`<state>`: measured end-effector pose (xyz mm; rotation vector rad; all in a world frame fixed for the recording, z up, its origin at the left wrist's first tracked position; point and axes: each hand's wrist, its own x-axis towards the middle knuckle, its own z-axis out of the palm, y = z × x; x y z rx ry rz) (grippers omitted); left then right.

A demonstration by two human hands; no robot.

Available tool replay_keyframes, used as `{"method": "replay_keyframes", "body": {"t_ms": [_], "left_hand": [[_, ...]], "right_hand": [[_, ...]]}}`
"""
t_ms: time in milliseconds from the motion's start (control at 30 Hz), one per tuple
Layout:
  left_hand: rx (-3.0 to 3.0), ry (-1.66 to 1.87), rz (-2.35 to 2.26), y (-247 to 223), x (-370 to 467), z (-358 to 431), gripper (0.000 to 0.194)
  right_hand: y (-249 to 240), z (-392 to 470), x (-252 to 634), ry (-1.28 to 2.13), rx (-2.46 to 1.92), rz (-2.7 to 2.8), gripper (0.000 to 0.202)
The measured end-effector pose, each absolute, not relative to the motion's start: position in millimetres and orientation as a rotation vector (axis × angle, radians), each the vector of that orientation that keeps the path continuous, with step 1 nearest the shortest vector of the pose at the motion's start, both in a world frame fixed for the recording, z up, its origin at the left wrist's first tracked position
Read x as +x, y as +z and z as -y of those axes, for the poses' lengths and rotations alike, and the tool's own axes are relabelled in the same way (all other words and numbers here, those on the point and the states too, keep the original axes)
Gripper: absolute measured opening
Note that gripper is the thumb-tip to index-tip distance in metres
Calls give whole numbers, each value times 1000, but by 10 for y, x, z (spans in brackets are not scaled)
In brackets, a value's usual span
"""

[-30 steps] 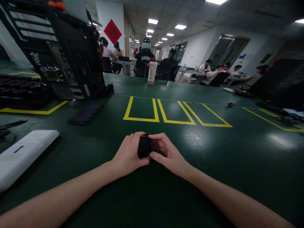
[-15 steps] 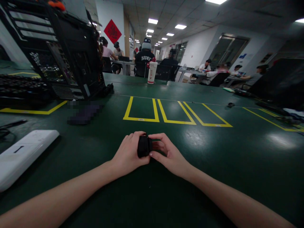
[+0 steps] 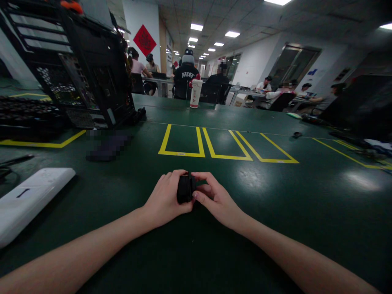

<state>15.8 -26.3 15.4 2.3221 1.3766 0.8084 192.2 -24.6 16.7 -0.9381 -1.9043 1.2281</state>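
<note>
A small black block-shaped object with a flanged right side is held between my two hands, over the green table. My left hand is wrapped round its left side, thumb nearest me and fingers over the far side. From the right, the thumb and forefinger of my right hand grip the flanged side, with the other fingers curled behind. What exactly the object is cannot be made out, since the fingers cover part of it.
Three yellow tape outlines lie beyond my hands. At the left are a white power strip-like box, a blurred dark item and an open computer case. A paper cup stands farther back. Several people sit at tables beyond.
The fingers of my right hand have curled in slightly and its thumb has shifted up a little along the black object. My left hand keeps its hold.
</note>
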Motion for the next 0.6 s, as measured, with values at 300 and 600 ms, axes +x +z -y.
{"method": "replay_keyframes", "body": {"t_ms": [300, 600], "left_hand": [[2314, 836, -1369, 148, 170, 260, 51], [2290, 827, -1379, 161, 163, 261, 52]], "right_hand": [[151, 225, 1896, 1157, -899, 1826, 21], [155, 233, 1926, 1210, -847, 1852, 38]]}}
